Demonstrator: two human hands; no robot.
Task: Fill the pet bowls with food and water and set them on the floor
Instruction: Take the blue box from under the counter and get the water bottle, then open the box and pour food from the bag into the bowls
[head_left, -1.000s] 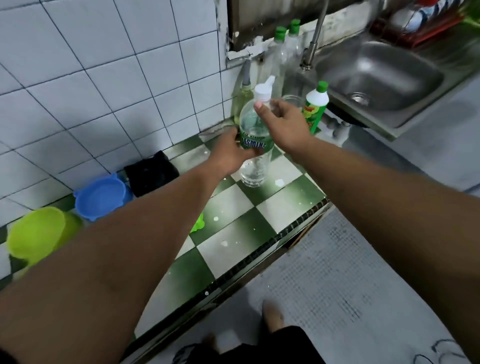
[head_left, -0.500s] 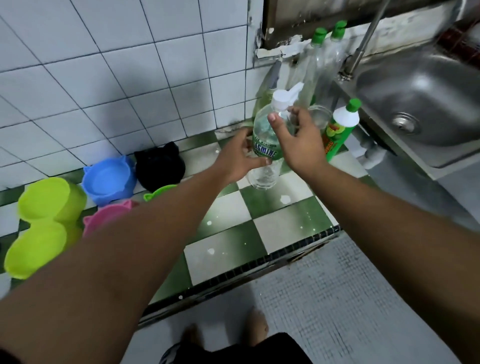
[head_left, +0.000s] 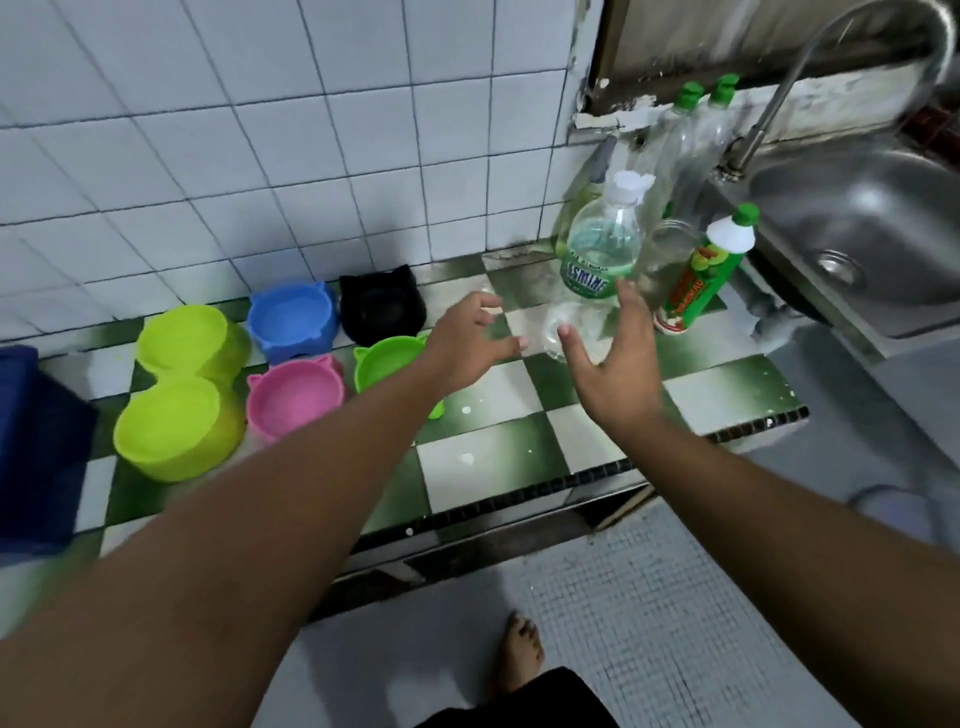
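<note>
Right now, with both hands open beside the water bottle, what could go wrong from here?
1. The water bottle stands close beside a glass jar and a green detergent bottle. The right hand, just in front, could knock one over.
2. The bottle's white cap looks flipped open, so a tip would likely spill water on the counter.
3. The left arm crosses over the small green bowl and could sweep it toward the counter edge.

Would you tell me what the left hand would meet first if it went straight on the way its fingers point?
Most likely the clear water bottle, low on its side; the left hand is open and close to it, though depth is hard to judge.
</note>
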